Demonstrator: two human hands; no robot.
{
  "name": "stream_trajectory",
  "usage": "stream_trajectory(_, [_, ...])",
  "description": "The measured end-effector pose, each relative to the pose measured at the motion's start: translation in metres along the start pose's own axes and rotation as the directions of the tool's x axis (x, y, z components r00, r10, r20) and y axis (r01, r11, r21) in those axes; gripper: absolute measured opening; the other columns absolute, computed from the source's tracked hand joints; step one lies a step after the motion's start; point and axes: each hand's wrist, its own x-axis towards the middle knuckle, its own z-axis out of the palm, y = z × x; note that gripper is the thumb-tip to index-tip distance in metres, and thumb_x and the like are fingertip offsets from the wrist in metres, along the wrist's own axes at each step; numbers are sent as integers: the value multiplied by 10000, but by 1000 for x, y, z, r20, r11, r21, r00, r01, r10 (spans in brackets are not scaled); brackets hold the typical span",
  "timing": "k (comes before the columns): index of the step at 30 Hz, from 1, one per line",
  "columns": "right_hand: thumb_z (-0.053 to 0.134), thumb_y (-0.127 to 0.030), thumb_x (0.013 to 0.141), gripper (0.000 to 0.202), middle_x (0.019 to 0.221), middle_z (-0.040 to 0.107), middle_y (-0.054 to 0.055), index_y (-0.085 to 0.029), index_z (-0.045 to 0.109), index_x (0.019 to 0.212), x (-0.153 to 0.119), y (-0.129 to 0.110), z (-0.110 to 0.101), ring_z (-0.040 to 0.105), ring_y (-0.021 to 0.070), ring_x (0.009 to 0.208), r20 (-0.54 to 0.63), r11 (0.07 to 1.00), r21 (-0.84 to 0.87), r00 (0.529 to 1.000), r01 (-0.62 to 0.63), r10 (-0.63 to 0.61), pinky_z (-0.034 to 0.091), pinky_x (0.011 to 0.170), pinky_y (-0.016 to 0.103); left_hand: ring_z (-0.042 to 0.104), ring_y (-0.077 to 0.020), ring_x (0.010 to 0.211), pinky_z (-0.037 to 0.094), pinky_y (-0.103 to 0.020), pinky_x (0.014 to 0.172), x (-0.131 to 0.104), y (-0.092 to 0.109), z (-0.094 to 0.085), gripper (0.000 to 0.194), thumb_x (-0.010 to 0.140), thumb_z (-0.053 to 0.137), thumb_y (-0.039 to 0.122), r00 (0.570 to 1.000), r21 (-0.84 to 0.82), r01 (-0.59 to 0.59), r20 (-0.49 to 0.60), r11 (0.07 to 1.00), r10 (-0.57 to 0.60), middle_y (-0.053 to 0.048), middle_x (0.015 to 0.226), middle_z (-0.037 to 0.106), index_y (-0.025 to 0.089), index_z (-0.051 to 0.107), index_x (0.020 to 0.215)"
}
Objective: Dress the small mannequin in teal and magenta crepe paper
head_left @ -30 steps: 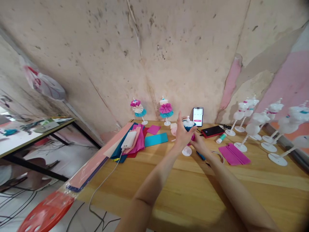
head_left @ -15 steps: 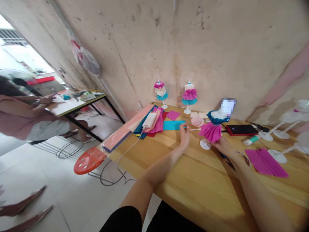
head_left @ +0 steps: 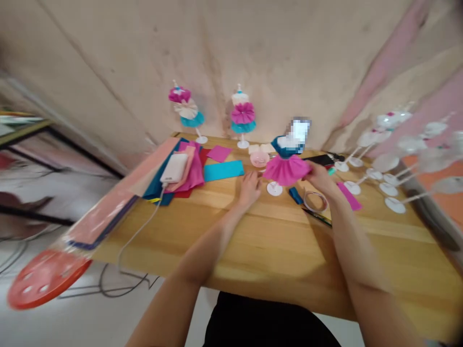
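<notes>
While the counter is carrying the dressed mannequin near the middle of its back edge, the pink skirt is flaring outward; the right hand is meeting the skirt's right side; the left hand is lying just beside its left; whether either is gripping, blur is hiding; the skirt is probably being arranged; the next move would be calling for a light, even touch.

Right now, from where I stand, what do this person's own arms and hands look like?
The left hand and right hand are bare, without gloves. No sleeve, watch, band or cable shows on either forearm. Black clothing shows between them below. Blur hides finer details, such as rings.
</notes>
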Motion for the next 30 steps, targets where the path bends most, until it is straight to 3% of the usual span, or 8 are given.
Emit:
stream_trajectory(5, [614,-409,845,273,828,708,54,-181,689,975,-21,-4,-54,623,182,725,113,979,-198,994,37,-15,455,663,308,567,-228,1148,369,-396,1062,-3,6,9,439,819,607,297,973,10,-138,188,990,134,-105,1200,628,166,483,1219])
stream_trajectory(9, [658,-472,810,291,923,713,102,-210,693,930,-57,3,-13,625,258,858,180,902,-414,983,120,-49,457,793,390,542,-295,1195,275,-473,1127,-9,15,15,614,735,715,439,955,187,-204,255,961,153,-133,1166,640,157,488,1232])
stream_trajectory(13, [622,-401,847,219,1034,692,150,-208,696,921,-86,9,29,555,333,1090,103,868,-461,983,184,-153,261,1063,540,559,-285,1169,164,-489,1177,-12,16,20,513,793,672,360,941,263,-268,276,927,194,-120,1112,661,171,490,1234])
stream_trajectory(17, [601,-417,861,214,948,694,112,-231,696,814,-95,5,35,552,307,1095,16,999,-53,1000,-9,10,265,1080,504,548,-280,1187,174,-490,1170,-13,13,23,454,823,634,346,954,269,-227,253,936,159,-123,1135,651,186,493,1223])
stream_trajectory(20, [634,-493,819,271,897,692,66,-232,690,864,-97,-1,31,613,262,950,74,931,303,979,-204,190,447,899,426,534,-277,1194,224,-482,1141,-11,13,21,471,817,634,360,958,266,-215,242,940,150,-124,1168,629,178,488,1225])
stream_trajectory(24, [627,-510,814,333,905,694,76,-191,684,891,-103,-6,29,641,211,816,170,836,467,957,-289,236,501,697,343,549,-258,1125,386,-429,1005,-14,24,13,356,841,590,370,992,188,-96,96,977,79,-129,1144,610,158,525,1119])
stream_trajectory(27, [641,-501,807,324,885,684,79,-188,677,879,-110,-6,31,631,198,778,174,789,530,950,-312,258,495,641,321,594,-193,953,461,-371,883,-33,43,10,226,914,469,340,999,-26,27,24,999,-27,-98,1029,627,168,540,1042])
stream_trajectory(30, [662,-491,797,301,855,679,58,-198,669,865,-118,-8,33,622,182,752,204,750,566,940,-342,275,491,630,303,608,-159,908,494,-316,807,-59,68,14,299,913,485,419,984,-386,127,164,914,-67,-80,1030,640,191,539,1099])
